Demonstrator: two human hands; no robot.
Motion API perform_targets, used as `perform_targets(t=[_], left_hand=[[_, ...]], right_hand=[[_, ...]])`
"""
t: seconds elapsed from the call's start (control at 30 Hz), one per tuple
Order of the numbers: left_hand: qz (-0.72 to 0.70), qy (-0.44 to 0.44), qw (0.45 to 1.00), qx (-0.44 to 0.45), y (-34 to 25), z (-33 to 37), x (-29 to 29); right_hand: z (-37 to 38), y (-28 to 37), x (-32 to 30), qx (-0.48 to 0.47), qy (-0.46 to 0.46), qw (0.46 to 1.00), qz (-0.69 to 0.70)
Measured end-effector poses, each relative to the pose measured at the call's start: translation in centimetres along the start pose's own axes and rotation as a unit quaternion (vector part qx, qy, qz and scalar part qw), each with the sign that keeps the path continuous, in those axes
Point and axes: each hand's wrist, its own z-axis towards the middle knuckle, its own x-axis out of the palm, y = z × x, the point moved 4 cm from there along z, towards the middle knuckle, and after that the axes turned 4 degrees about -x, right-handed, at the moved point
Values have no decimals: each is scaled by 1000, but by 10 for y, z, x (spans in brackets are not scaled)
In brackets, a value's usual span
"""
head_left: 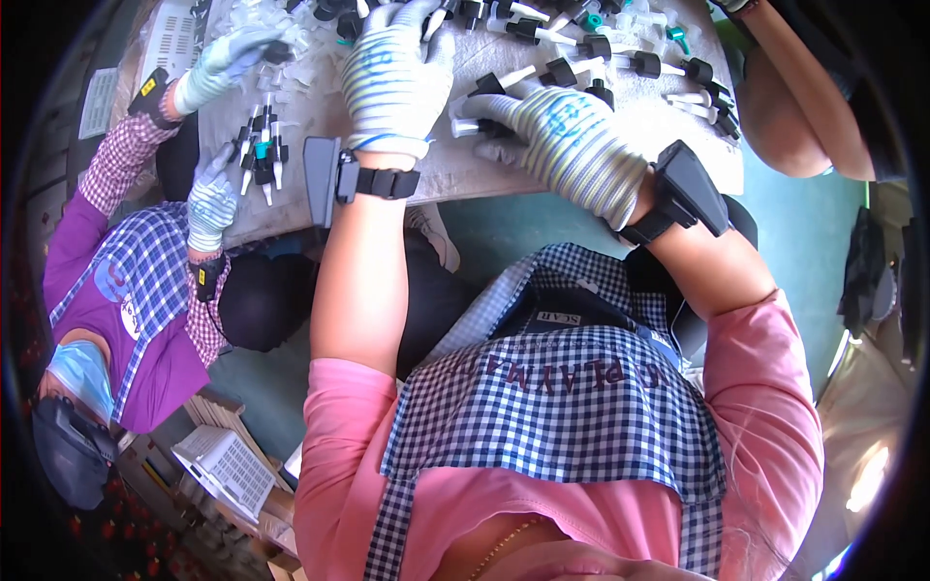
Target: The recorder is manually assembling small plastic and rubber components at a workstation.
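Note:
My left hand (397, 92), in a striped knit glove, reaches over the far part of a heap of small parts. Its fingers stretch forward and look apart, with a white nozzle tip (435, 23) between forefinger and thumb; whether they touch it is unclear. Closer to the table's near edge, my gloved right hand (576, 145) is closed on a nozzle cap (470, 127). That cap's pale, clear end sticks out to the left, while its dark collar is partly covered by the fingers. More black-collared nozzle caps (560, 73) lie just beyond this hand.
Clear plastic pieces (300, 48) are heaped at the table's left. A co-worker's gloved hands (218, 194) are beside a cluster of caps (262, 150) there. Another person's arm (809, 77) is at the right. A white crate (228, 465) stands lower left.

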Motion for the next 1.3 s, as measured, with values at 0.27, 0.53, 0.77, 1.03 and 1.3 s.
perform_targets(t=[0.27, 0.53, 0.77, 1.03, 1.3], left_hand=[[75, 23, 997, 3, -1, 3, 16], [27, -10, 998, 57, 15, 0, 24], [11, -38, 998, 48, 16, 1, 11], [-418, 80, 898, -108, -5, -13, -5], [-354, 79, 926, -106, 12, -19, -43]], right_hand=[[-4, -8, -11, -28, -121, 992, 8], [-3, -17, -15, 24, -167, 980, 102], [-3, -19, -9, 91, -143, 939, 299], [-2, -17, -24, 207, -88, 855, 468], [3, -4, -48, 253, -74, 827, 497]])
